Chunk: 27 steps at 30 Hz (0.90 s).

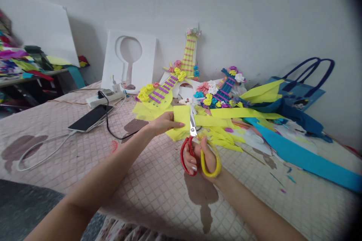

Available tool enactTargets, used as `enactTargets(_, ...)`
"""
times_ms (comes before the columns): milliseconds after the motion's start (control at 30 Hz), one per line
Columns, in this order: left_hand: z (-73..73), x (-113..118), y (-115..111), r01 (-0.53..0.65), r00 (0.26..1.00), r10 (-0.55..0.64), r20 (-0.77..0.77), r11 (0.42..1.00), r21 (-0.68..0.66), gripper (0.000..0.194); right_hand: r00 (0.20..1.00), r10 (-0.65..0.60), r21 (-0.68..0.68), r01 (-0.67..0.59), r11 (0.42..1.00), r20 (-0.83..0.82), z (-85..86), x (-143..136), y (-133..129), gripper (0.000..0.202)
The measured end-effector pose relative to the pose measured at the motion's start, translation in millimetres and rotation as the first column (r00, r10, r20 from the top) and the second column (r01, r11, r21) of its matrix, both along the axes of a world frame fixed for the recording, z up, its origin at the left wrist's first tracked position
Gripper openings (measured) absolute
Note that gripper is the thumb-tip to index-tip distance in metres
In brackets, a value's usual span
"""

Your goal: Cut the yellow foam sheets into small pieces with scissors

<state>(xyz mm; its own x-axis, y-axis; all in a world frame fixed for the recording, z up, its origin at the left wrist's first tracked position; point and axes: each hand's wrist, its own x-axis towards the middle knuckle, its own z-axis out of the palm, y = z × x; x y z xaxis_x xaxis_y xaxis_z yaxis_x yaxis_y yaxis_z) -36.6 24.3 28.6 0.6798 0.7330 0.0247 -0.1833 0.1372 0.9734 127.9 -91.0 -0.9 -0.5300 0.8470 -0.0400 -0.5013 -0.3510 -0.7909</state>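
My left hand [164, 123] pinches a folded piece of yellow crepe paper [181, 116] by its left side, held up over the table. In my right hand [206, 155] are scissors [193, 131] with one red and one yellow handle loop, fingers through both loops. Their blades point away from me and lie across the yellow paper, slightly apart. A long yellow strip [215, 121] extends to the right behind the blades. Under and around it lie several loose yellow paper scraps [223, 137].
Flower-decorated guitar shapes [162, 94] stand along the wall beside a white foam board [130, 60] with a cut-out. At left are a phone [90, 118], cables and a power strip [105, 98]. A blue paper strip [305, 158] and a blue bag [304, 90] occupy the right.
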Motion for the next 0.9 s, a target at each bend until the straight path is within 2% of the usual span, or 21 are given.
enactTargets(367,0.6,-0.2,0.0,-0.009,1.0,0.009,-0.008,1.0,0.026,0.037,0.999,0.002,0.046,0.001,0.999,-0.051,-9.0,-0.3,4.1,0.054)
enactTargets(600,-3.8,-1.0,2.6,0.028,1.0,-0.028,0.0,1.0,0.01,0.041,1.0,-0.007,0.038,0.007,0.999,-0.016,-2.1,0.2,1.4,0.059)
enactTargets(900,0.0,0.7,-2.2,0.08,0.997,-0.079,0.015,0.997,-0.007,0.038,1.0,-0.027,0.04,0.028,0.999,-0.01,-0.8,2.0,3.5,0.06)
